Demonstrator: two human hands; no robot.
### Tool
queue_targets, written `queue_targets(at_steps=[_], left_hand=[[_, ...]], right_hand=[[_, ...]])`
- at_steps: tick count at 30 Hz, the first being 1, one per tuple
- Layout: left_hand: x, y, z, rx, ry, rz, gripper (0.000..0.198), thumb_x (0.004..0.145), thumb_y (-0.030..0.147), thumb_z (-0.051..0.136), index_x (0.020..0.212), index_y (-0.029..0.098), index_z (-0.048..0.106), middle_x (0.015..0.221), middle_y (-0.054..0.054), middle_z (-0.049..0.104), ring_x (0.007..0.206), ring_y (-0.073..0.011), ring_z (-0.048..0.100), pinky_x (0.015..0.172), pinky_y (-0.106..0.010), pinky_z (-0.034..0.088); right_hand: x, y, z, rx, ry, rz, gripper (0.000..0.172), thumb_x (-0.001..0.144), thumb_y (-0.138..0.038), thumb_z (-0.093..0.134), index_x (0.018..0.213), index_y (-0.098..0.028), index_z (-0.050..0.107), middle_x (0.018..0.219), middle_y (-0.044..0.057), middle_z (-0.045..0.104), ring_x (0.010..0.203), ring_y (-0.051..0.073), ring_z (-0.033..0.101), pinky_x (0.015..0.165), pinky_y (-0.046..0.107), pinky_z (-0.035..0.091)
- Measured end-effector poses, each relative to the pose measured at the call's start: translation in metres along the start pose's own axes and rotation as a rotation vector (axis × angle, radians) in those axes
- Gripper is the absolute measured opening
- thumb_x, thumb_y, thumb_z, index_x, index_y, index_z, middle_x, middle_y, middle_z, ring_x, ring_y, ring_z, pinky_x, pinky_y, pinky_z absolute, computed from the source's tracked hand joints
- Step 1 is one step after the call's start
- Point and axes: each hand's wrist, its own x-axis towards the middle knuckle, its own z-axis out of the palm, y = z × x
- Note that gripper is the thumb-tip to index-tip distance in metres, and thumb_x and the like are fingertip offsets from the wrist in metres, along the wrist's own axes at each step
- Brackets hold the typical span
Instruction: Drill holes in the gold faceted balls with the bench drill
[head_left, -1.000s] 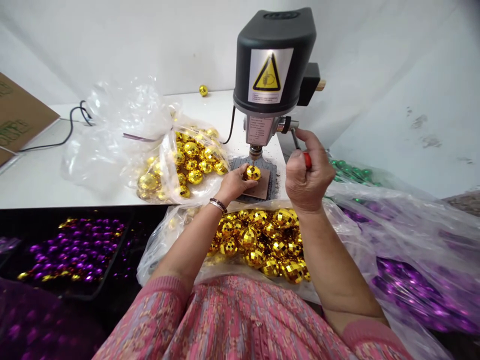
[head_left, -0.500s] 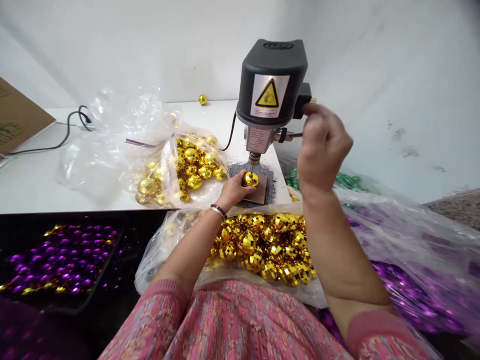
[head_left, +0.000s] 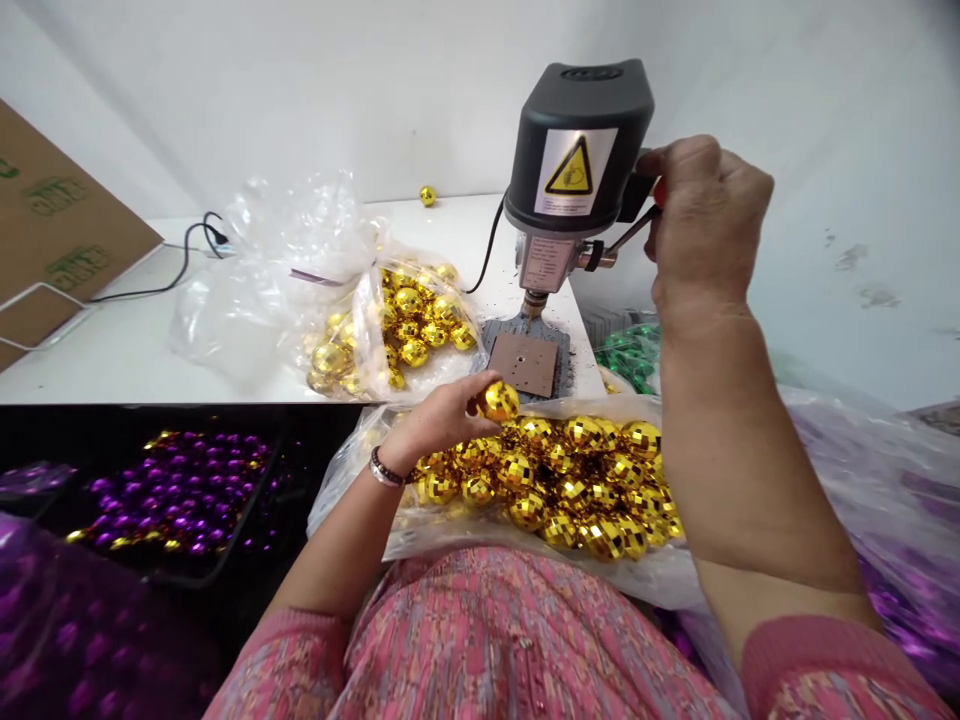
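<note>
My left hand [head_left: 435, 424] pinches a gold faceted ball [head_left: 499, 401] above the open clear bag of gold balls [head_left: 570, 480] in my lap. My right hand [head_left: 705, 225] is raised and closed on the red-knobbed lever [head_left: 639, 222] at the right side of the small black drill press [head_left: 577, 150]. The drill bit [head_left: 533, 306] hangs above the bare brown pad [head_left: 523, 364] on the press base.
A second clear bag of gold balls [head_left: 405, 320] lies on the white table [head_left: 112, 350]. A lone gold ball [head_left: 427, 195] sits near the wall. Purple balls in a black tray [head_left: 180, 490] at lower left, green balls [head_left: 626, 355] right of the press, cardboard box [head_left: 52, 230] far left.
My left hand lifted the gold ball off the pad and drew it back toward the lap bag. My right hand swung the lever upward, raising the drill bit.
</note>
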Motion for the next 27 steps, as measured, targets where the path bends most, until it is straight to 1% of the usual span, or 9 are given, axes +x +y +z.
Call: queue_targets(at_steps=[2,4,7,11,13,17,20,24,27], left_hand=[[-0.013,0.0,-0.003,0.069,-0.133,0.013,0.062,0.075,0.03,0.076,0.135,0.019,0.063,0.105,-0.006,0.075,0.079,-0.0152,0.064,0.074,-0.026,0.051],[-0.021,-0.003,-0.006,0.131,-0.163,-0.027,0.064,0.078,0.035,0.077,0.138,0.018,0.062,0.101,-0.007,0.077,0.077,-0.0159,0.065,0.074,-0.027,0.052],[-0.017,-0.012,-0.016,0.189,0.034,-0.169,0.05,0.091,0.033,0.063,0.138,0.016,0.063,0.104,-0.009,0.077,0.08,-0.0172,0.068,0.078,-0.028,0.054],[0.012,-0.033,-0.04,0.467,0.349,-0.384,0.042,0.096,0.014,0.042,0.131,0.011,0.066,0.126,-0.016,0.072,0.115,-0.0245,0.067,0.099,-0.034,0.051],[0.029,-0.044,-0.051,0.611,0.307,-0.491,0.04,0.095,0.016,0.045,0.128,0.01,0.066,0.125,-0.019,0.071,0.119,-0.0299,0.066,0.101,-0.039,0.05],[0.048,-0.061,-0.056,0.736,0.068,-0.615,0.041,0.088,0.025,0.06,0.127,0.014,0.064,0.125,-0.02,0.07,0.114,-0.0344,0.068,0.094,-0.042,0.053],[0.046,-0.061,-0.052,0.747,0.099,-0.611,0.045,0.089,0.025,0.059,0.132,0.014,0.06,0.126,-0.02,0.069,0.114,-0.0337,0.067,0.092,-0.041,0.052],[0.036,-0.047,-0.049,0.296,0.241,-0.43,0.053,0.083,0.039,0.069,0.131,0.018,0.062,0.108,-0.01,0.074,0.097,-0.0239,0.068,0.083,-0.032,0.052],[0.039,-0.036,-0.044,-0.347,0.161,-0.27,0.049,0.08,0.047,0.071,0.12,0.018,0.068,0.099,-0.006,0.073,0.083,-0.016,0.065,0.072,-0.026,0.051]], right_hand=[[-0.002,-0.003,0.0,0.029,0.089,0.055,0.027,0.087,-0.025,0.047,0.061,-0.021,0.051,0.061,-0.002,0.036,0.061,0.01,0.029,0.056,0.028,0.022],[-0.005,-0.006,0.0,0.05,0.106,0.057,0.025,0.086,-0.025,0.049,0.063,-0.018,0.058,0.061,-0.002,0.037,0.062,0.01,0.031,0.058,0.028,0.024],[-0.008,-0.004,0.001,0.058,0.118,0.044,0.026,0.087,-0.025,0.049,0.066,-0.018,0.062,0.061,-0.002,0.037,0.062,0.01,0.031,0.059,0.029,0.026],[-0.009,-0.001,0.002,0.018,0.13,0.048,0.025,0.087,-0.024,0.048,0.066,-0.018,0.06,0.06,-0.003,0.036,0.061,0.01,0.032,0.06,0.028,0.029],[-0.01,-0.001,0.001,-0.009,0.118,0.048,0.025,0.088,-0.026,0.047,0.067,-0.019,0.06,0.061,-0.003,0.037,0.061,0.01,0.033,0.059,0.027,0.029],[-0.014,-0.006,-0.003,-0.012,0.084,0.024,0.028,0.089,-0.028,0.046,0.064,-0.019,0.055,0.062,-0.003,0.037,0.059,0.01,0.033,0.056,0.027,0.027],[-0.017,-0.008,-0.006,-0.009,0.07,0.0,0.03,0.089,-0.029,0.046,0.061,-0.019,0.051,0.062,-0.003,0.034,0.059,0.009,0.034,0.056,0.026,0.026],[-0.018,-0.008,-0.004,0.002,0.076,-0.024,0.031,0.09,-0.026,0.045,0.06,-0.018,0.051,0.061,-0.003,0.032,0.06,0.008,0.033,0.057,0.026,0.024],[-0.017,-0.008,-0.003,0.006,0.087,-0.034,0.031,0.091,-0.024,0.045,0.061,-0.018,0.052,0.061,-0.004,0.032,0.061,0.008,0.033,0.058,0.026,0.024]])
